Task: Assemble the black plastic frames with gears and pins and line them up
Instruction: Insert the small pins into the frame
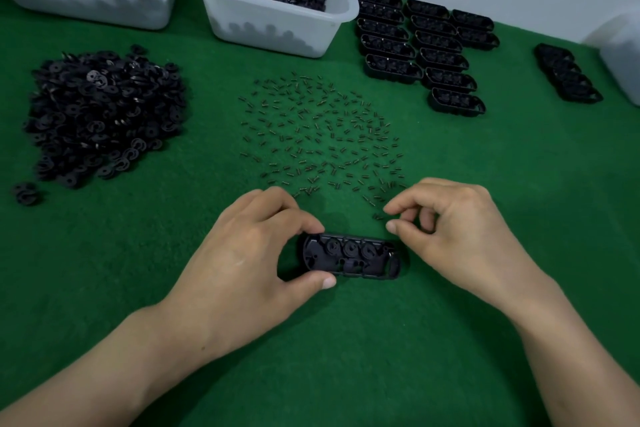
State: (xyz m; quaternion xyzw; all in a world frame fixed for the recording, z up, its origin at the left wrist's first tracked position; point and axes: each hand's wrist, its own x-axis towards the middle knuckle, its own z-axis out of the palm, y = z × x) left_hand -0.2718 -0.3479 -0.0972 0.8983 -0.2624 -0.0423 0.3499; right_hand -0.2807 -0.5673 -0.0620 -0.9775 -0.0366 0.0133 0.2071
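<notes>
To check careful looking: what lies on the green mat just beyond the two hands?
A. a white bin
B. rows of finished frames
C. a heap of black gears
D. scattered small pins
D: small pins are strewn over the green mat just past the left hand, which grips the black frame, and the right hand; the gear heap lies far left, the lined-up frames far right.

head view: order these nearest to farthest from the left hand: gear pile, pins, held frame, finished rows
1. held frame, in the left hand
2. pins, just ahead
3. gear pile, left
4. finished rows, far right
</notes>
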